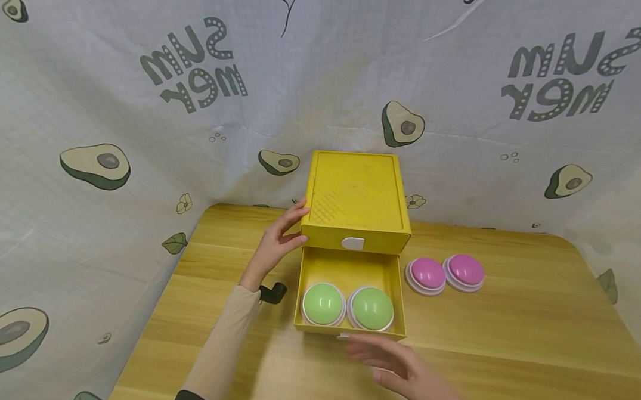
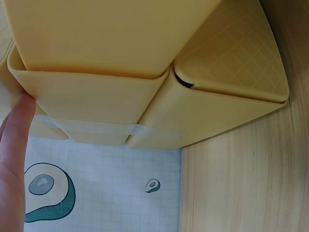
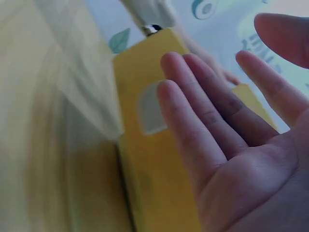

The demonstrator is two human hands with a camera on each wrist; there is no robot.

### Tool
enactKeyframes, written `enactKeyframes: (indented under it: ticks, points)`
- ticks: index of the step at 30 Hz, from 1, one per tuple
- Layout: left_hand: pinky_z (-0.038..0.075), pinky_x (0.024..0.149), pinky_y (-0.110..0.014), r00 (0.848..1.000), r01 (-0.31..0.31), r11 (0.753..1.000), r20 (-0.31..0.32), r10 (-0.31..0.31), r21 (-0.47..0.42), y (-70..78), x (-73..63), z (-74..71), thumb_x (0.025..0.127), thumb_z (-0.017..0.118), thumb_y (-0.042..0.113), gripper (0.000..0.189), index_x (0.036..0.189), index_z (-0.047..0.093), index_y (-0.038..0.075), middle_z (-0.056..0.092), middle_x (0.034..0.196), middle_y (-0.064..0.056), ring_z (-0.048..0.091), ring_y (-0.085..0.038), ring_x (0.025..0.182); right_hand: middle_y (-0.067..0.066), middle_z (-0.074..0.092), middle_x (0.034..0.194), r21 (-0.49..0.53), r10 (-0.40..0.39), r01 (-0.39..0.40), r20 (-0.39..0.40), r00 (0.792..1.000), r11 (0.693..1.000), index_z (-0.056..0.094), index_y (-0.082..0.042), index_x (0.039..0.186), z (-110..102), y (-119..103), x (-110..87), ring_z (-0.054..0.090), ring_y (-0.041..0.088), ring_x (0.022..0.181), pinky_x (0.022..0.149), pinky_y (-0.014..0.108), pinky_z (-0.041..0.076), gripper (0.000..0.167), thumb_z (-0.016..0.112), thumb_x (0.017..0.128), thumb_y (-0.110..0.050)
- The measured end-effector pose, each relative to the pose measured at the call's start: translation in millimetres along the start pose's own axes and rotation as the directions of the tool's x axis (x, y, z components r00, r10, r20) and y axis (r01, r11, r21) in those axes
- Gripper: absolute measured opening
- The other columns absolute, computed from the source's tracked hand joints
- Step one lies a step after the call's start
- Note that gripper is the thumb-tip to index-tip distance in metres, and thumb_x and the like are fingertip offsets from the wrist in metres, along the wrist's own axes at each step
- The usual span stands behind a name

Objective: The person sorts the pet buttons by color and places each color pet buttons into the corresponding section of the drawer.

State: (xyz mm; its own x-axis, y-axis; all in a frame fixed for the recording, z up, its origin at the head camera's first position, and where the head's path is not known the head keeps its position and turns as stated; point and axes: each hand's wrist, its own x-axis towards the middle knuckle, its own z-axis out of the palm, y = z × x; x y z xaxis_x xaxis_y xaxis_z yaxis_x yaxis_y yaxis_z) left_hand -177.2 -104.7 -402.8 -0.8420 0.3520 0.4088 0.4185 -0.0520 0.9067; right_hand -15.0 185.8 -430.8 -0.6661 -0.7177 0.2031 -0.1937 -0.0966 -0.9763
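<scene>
A yellow drawer box (image 1: 357,189) stands at the back of the table. Its lower drawer (image 1: 352,264) is pulled out, with two green domes on white bases (image 1: 324,304) side by side at its front. My left hand (image 1: 278,240) steadies the box's upper left side with extended fingers; in the left wrist view a fingertip (image 2: 21,111) touches the yellow wall. Just in front of the lower drawer, my right hand (image 1: 399,370) is held palm inward, fingers extended and holding nothing. The right wrist view shows the drawer's white handle (image 3: 152,110) beyond those fingers.
Two pink domes on white bases (image 1: 427,274) sit right of the box. A dark, pipe-shaped object (image 1: 274,293) lies left of the drawer, partly hidden by my left forearm. An avocado-print cloth (image 1: 326,75) hangs behind the wooden table (image 1: 508,339).
</scene>
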Motion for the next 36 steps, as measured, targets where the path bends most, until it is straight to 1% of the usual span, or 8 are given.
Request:
enactKeyframes:
  ticks: [6,10,14,18,21,26,33,36]
  points:
    - [0.042,0.099,-0.048,1.000,0.007,1.000,0.000,-0.007,-0.014,-1.1,0.1,-0.5,0.088,0.058,-0.014,0.051,0.136,0.043,-0.008,0.027,0.154,-0.014,0.035,-0.033,0.135,0.018,0.053,0.133,0.012,-0.021,0.021,0.021,1.000,1.000,0.036,0.005,0.143,8,14,-1.2,0.054,0.032,0.118,0.098,0.036,0.045,0.050,0.042,0.094,0.015]
    - [0.044,0.098,-0.046,1.000,-0.020,1.000,0.001,0.020,-0.009,-17.4,0.8,-3.5,0.089,0.060,-0.009,0.052,0.138,0.044,-0.002,0.029,0.155,-0.004,0.036,-0.026,0.135,0.019,0.051,0.135,0.045,-0.024,0.021,0.056,0.998,0.999,0.034,0.007,0.143,9,24,-1.5,0.052,0.033,0.120,0.099,0.039,0.044,0.050,0.042,0.095,0.015]
    - [0.044,0.098,-0.046,0.999,-0.035,0.999,0.001,0.035,-0.005,-29.7,1.6,-5.4,0.089,0.061,-0.008,0.053,0.139,0.045,0.001,0.029,0.155,0.000,0.037,-0.025,0.135,0.017,0.048,0.139,0.059,-0.016,0.010,0.095,0.995,0.998,0.031,0.007,0.144,7,34,-2.5,0.050,0.032,0.123,0.100,0.039,0.043,0.050,0.042,0.096,0.013]
    - [0.043,0.098,-0.046,1.000,-0.011,1.000,-0.005,0.011,-0.016,-28.1,1.8,-4.8,0.089,0.059,-0.012,0.053,0.138,0.044,-0.001,0.027,0.155,-0.005,0.035,-0.028,0.135,0.015,0.043,0.144,0.066,0.013,-0.019,0.096,0.995,0.998,0.032,0.005,0.145,8,40,-2.5,0.046,0.029,0.127,0.103,0.035,0.040,0.050,0.043,0.096,0.012]
    - [0.043,0.098,-0.046,1.000,0.002,1.000,-0.005,-0.002,-0.019,-20.1,1.8,-3.6,0.088,0.058,-0.014,0.053,0.137,0.043,-0.005,0.027,0.155,-0.010,0.035,-0.032,0.135,0.017,0.040,0.146,0.049,0.032,-0.036,0.078,0.996,0.998,0.035,0.003,0.145,9,43,-1.8,0.043,0.027,0.130,0.104,0.033,0.038,0.050,0.044,0.096,0.010]
    - [0.044,0.098,-0.046,1.000,0.009,1.000,-0.001,-0.009,-0.014,-3.9,0.7,-0.9,0.088,0.058,-0.014,0.051,0.136,0.042,-0.008,0.027,0.154,-0.014,0.035,-0.033,0.135,0.022,0.037,0.146,0.002,-0.020,0.020,0.046,0.999,1.000,0.036,0.005,0.143,9,48,0.6,0.044,0.030,0.129,0.103,0.036,0.038,0.051,0.046,0.093,0.013]
    - [0.043,0.098,-0.050,1.000,0.011,1.000,-0.001,-0.011,-0.016,-1.0,0.4,-0.2,0.088,0.058,-0.015,0.051,0.136,0.041,-0.010,0.026,0.154,-0.017,0.034,-0.035,0.135,0.009,0.037,0.149,0.103,-0.036,0.034,0.017,0.999,0.994,0.032,0.007,0.144,10,50,2.3,0.040,0.026,0.132,0.106,0.033,0.035,0.052,0.042,0.093,0.016]
    - [0.043,0.098,-0.050,1.000,0.018,1.000,-0.002,-0.018,-0.022,-1.1,0.4,-0.5,0.088,0.057,-0.015,0.051,0.136,0.042,-0.009,0.026,0.154,-0.016,0.034,-0.033,0.135,0.011,0.038,0.148,0.123,-0.039,0.039,-0.003,0.999,0.992,0.032,0.008,0.143,11,49,3.8,0.040,0.027,0.132,0.106,0.032,0.034,0.053,0.042,0.093,0.017]
